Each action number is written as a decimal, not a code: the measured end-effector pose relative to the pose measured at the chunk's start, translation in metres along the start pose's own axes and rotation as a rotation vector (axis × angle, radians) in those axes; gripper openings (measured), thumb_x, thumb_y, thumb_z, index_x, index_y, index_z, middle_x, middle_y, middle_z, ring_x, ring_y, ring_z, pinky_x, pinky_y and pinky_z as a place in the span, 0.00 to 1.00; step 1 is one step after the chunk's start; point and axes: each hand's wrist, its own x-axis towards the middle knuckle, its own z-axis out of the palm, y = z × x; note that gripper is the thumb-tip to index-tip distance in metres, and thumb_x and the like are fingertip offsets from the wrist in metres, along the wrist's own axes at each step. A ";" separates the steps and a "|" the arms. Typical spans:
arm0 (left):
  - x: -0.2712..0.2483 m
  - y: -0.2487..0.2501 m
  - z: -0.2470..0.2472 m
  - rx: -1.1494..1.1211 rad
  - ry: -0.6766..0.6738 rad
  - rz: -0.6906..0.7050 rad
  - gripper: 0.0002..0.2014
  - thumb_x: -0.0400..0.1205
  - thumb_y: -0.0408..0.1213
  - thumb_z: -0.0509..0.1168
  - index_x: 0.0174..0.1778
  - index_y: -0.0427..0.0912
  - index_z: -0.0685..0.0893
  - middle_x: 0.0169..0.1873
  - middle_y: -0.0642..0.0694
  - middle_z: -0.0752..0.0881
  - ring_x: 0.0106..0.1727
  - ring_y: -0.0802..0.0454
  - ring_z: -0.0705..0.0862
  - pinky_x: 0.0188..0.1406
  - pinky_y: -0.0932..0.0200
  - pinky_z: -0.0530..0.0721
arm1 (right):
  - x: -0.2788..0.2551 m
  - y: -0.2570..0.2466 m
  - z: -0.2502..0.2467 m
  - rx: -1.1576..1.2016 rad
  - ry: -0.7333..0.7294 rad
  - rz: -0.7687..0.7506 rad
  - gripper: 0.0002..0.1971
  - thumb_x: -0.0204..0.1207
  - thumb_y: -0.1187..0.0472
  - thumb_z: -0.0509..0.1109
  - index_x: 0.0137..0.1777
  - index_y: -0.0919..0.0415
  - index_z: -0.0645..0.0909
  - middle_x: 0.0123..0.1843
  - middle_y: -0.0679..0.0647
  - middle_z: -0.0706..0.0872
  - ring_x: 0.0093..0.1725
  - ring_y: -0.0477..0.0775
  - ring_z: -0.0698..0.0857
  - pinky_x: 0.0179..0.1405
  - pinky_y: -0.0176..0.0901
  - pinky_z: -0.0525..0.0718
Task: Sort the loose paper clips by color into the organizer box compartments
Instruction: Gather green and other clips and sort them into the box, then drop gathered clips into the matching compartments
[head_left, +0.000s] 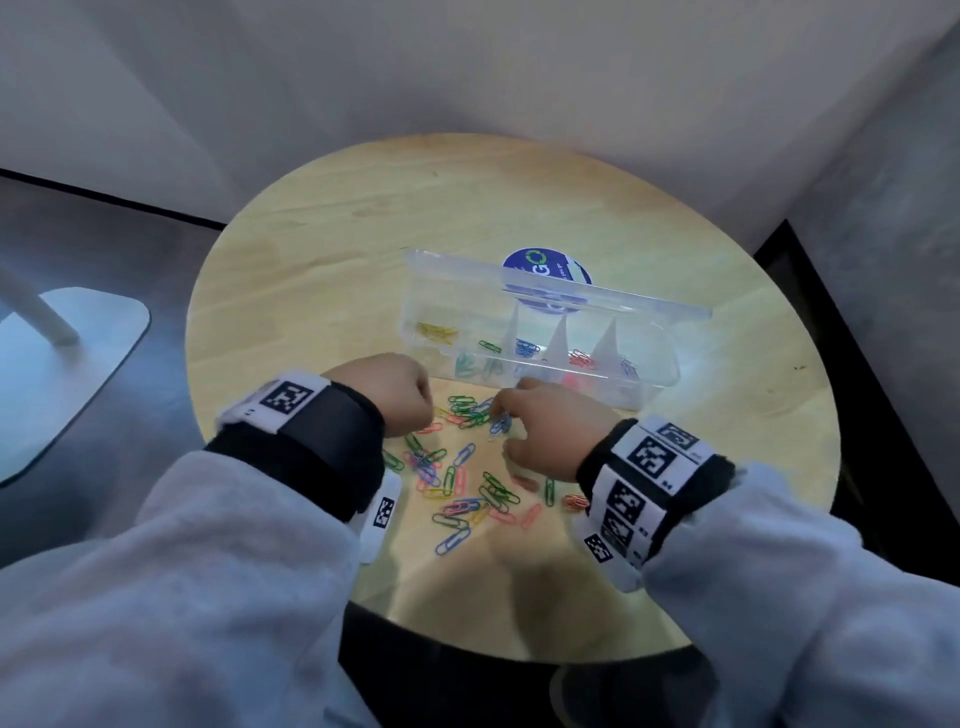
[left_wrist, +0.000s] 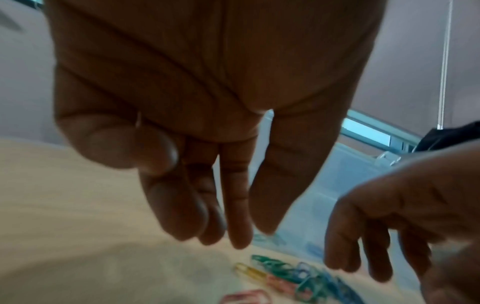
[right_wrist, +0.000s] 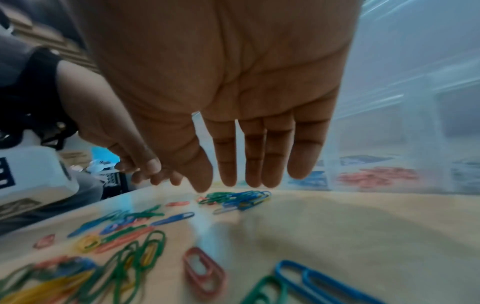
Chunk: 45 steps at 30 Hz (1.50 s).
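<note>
hands over the clip pile, box beyond

the sleeves cut off the near edge of the round table (head_left: 311, 291). the loose paper clips (head_left: 467, 488) are too many and tangled to count; they lie between and under both hands. the left hand (head_left: 387, 397) hangs with relaxed fingers, holding nothing. the right hand (head_left: 550, 434) reaches down with straight fingers, tips at a blue clip (head_left: 500, 425); contact is unclear. beyond stands one clear organizer box (head_left: 540, 343), its lid raised, with sorted clips blurred inside.

one organizer box (head_left: 670, 317), two hands — clips (head_left: 457, 491) uncounted
</note>
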 end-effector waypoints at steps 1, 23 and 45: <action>-0.001 -0.001 0.000 0.063 0.003 -0.006 0.12 0.78 0.34 0.60 0.54 0.45 0.85 0.47 0.49 0.84 0.51 0.48 0.82 0.47 0.59 0.79 | 0.004 -0.003 0.001 -0.022 0.019 -0.031 0.22 0.77 0.62 0.61 0.71 0.50 0.72 0.67 0.52 0.75 0.66 0.56 0.77 0.60 0.47 0.77; 0.008 -0.006 0.015 0.150 -0.144 -0.023 0.04 0.74 0.37 0.70 0.43 0.48 0.85 0.40 0.49 0.84 0.43 0.51 0.79 0.37 0.64 0.73 | 0.016 0.004 0.004 0.280 0.003 0.054 0.09 0.73 0.60 0.71 0.34 0.51 0.74 0.33 0.42 0.77 0.37 0.46 0.78 0.32 0.33 0.73; 0.009 0.008 0.002 -0.881 -0.197 -0.043 0.14 0.82 0.24 0.52 0.34 0.38 0.77 0.28 0.42 0.76 0.23 0.52 0.76 0.14 0.72 0.75 | -0.009 0.027 0.004 1.359 -0.096 0.297 0.09 0.80 0.73 0.57 0.41 0.64 0.75 0.32 0.57 0.77 0.28 0.52 0.79 0.30 0.39 0.80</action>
